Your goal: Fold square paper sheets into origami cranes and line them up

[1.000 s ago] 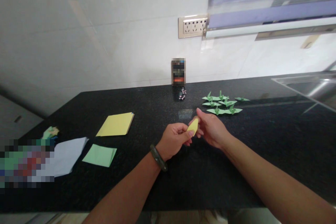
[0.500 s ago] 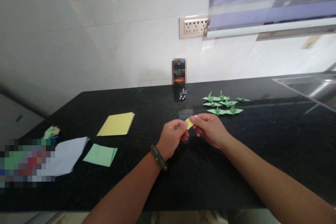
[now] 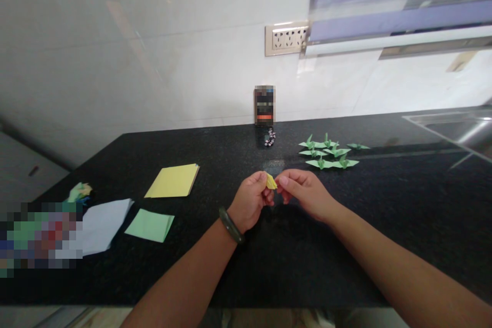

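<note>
A small piece of folded yellow paper [image 3: 271, 182] is held above the dark counter, its folds partly open toward me. My left hand [image 3: 251, 200], with a dark bangle on the wrist, pinches its left side between thumb and fingers. At the paper's right tip, my right hand [image 3: 303, 189] is closed, with thumb and forefinger pinched at the edge; the exact contact is partly hidden. Several green paper cranes [image 3: 332, 152] stand beyond my right hand. Left of my hands lie a stack of yellow paper [image 3: 172, 181] and green paper [image 3: 150, 225] folded over.
White sheets [image 3: 105, 225] lie at the left beside a blurred-out colourful item [image 3: 42, 236] and crumpled paper [image 3: 80, 192]. A pixelated box-like object [image 3: 265, 106] leans on the wall, with a beaded string [image 3: 270, 137] before it. A metal sink [image 3: 457, 130] is at the far right.
The yellow paper has turned in my fingers, from a flat strip to a shape showing its folds. My right hand has shifted from its top to its right tip.
</note>
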{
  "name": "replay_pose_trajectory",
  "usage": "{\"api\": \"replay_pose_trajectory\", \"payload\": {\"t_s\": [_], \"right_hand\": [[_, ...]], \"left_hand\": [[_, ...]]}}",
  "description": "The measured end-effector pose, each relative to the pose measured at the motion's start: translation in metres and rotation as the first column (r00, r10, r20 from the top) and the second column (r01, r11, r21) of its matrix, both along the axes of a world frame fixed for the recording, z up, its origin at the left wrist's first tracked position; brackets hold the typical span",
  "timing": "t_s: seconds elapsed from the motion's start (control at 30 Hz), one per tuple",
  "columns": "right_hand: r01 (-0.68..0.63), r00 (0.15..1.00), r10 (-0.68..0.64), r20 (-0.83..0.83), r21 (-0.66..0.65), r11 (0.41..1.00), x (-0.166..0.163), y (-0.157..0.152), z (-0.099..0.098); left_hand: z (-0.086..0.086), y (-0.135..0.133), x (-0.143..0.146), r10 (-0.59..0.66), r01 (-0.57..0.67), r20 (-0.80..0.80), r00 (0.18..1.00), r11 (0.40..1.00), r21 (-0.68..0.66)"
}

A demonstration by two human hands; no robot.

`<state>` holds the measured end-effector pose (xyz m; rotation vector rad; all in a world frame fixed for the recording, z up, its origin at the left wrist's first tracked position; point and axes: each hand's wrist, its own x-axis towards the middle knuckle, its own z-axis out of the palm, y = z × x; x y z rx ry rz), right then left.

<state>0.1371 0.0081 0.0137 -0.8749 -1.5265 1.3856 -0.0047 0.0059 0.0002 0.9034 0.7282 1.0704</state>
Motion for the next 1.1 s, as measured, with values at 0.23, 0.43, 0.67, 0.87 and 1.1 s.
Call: {"api": "replay_pose_trajectory", "payload": {"t_s": [0.23,0.43,0.67,0.87,1.1], "right_hand": [[-0.048,0.999,0.046,-0.027,-0.08,0.996,-0.0004,0.0002,0.0011],[-0.027,1.0,0.026,-0.01,-0.064,0.998,0.0012,0.0016,-0.0019],[0.059,0.998,-0.059,0.033,-0.017,0.998,0.0023,0.0039,-0.0017],[0.09,0.994,-0.091,0.062,0.018,0.996,0.0031,0.0048,-0.002],[0.198,0.967,-0.201,0.159,0.035,0.98,0.0009,0.0073,-0.0046]], "left_hand": [[-0.0016,0.0013,-0.0004,0.002,-0.002,-0.002,1.0,1.0,-0.017],[-0.0011,0.0029,-0.0005,0.048,-0.047,0.016,0.999,0.996,-0.079],[-0.001,0.0031,0.0001,0.056,-0.056,-0.001,0.998,0.993,-0.108],[-0.0007,0.0035,-0.0008,0.058,-0.059,-0.01,0.998,0.99,-0.13],[-0.0051,0.0038,0.0012,0.233,-0.222,-0.206,0.95,0.972,0.074]]}}
